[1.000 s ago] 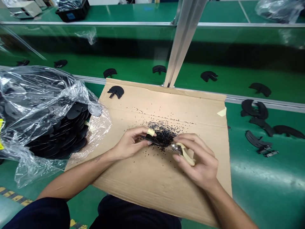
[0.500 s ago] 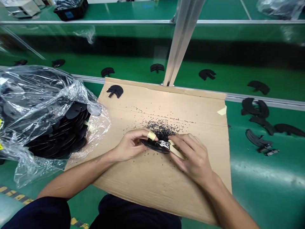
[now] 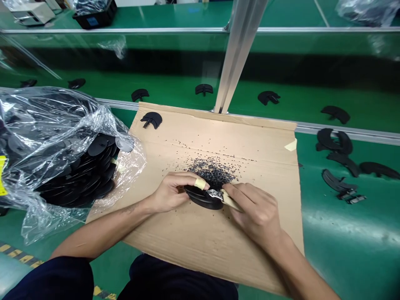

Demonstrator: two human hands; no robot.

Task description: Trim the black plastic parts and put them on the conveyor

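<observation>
My left hand (image 3: 173, 191) is closed on the left end of a black curved plastic part (image 3: 204, 200), with yellowish tape around one finger. In my right hand (image 3: 258, 208) is a pair of cutting pliers (image 3: 215, 193), its pale handles squeezed in my fist. The metal jaws touch the upper edge of the black part; whether they bite on anything is too small to tell. Just beyond lies a pile of tiny black clippings (image 3: 212, 168), scattered on a cardboard sheet (image 3: 193, 241). The part is held slightly above the cardboard.
At left, a clear plastic bag (image 3: 56, 116) spills many black discs (image 3: 81, 175). Several black crescent parts (image 3: 333, 139) lie at right, and one crescent part (image 3: 151, 119) sits on the cardboard's far left corner. A metal post (image 3: 239, 54) rises behind the cardboard.
The black part has tilted, showing more of its broad side, and sits slightly lower. My right hand has shifted a little right and down; the plier handles look closer together.
</observation>
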